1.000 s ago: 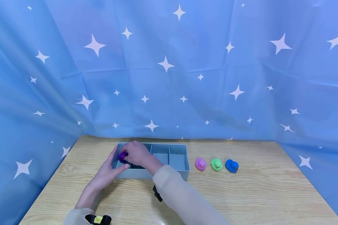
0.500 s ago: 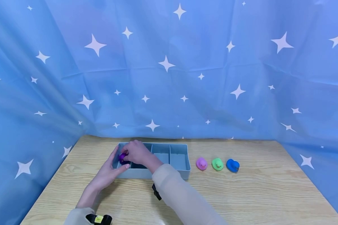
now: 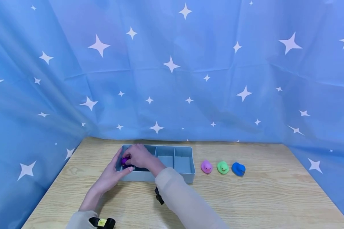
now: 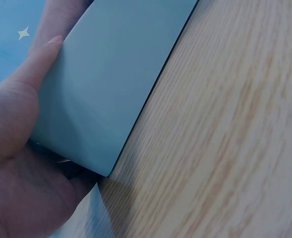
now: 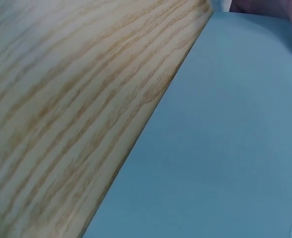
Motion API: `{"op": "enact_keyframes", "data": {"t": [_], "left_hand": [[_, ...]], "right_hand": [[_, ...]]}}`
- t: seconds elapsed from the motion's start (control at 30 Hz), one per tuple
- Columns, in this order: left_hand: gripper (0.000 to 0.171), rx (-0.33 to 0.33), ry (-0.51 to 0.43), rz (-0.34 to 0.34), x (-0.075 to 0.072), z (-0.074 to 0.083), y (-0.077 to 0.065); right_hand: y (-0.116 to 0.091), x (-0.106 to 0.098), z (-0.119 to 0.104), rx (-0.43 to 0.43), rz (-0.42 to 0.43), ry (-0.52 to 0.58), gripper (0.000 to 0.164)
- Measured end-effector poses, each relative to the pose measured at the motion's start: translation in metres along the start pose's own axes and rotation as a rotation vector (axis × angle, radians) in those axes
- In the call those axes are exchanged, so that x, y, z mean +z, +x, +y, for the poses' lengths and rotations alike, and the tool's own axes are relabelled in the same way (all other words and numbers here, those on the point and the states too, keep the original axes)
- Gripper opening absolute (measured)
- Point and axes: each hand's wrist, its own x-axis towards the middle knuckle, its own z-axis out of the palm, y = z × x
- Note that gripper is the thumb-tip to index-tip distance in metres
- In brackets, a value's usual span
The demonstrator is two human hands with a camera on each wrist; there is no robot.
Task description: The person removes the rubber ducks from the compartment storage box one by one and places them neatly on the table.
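Note:
A grey-blue divided box (image 3: 172, 177) stands on the wooden table, with a row of compartments. My left hand (image 3: 109, 176) holds its left end, the thumb lying along the front wall in the left wrist view. Reaching across, my right hand (image 3: 141, 156) pinches a purple toy (image 3: 124, 161) inside the leftmost compartment. The fingers partly cover that toy, which resembles the rubber ducks nearby. Only the box's front wall (image 5: 205, 134) and part of a hand show in the right wrist view.
Right of the box, a pink rubber duck (image 3: 206, 166), a green one (image 3: 223, 167) and a blue one (image 3: 238, 169) stand in a row. Behind the table (image 3: 261, 197) hangs a blue curtain (image 3: 172, 82) with white stars.
The whole head view has shifted slightly, so the scene sits a little further right. Both hands keep their places at the box, the right one still on the purple toy.

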Motion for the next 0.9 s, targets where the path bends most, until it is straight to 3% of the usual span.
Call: {"op": "enact_keyframes", "data": {"t": [0.43, 0.9], "left_hand": [[0.101, 0.006, -0.01, -0.015, 0.004, -0.002, 0.001], [0.102, -0.016, 0.027, 0.011, 0.002, 0.0, 0.0]], "right_hand": [[-0.006, 0.005, 0.003, -0.027, 0.01, -0.032, 0.025], [-0.01, 0.002, 0.005, -0.088, 0.067, 0.141, 0.02]]}}
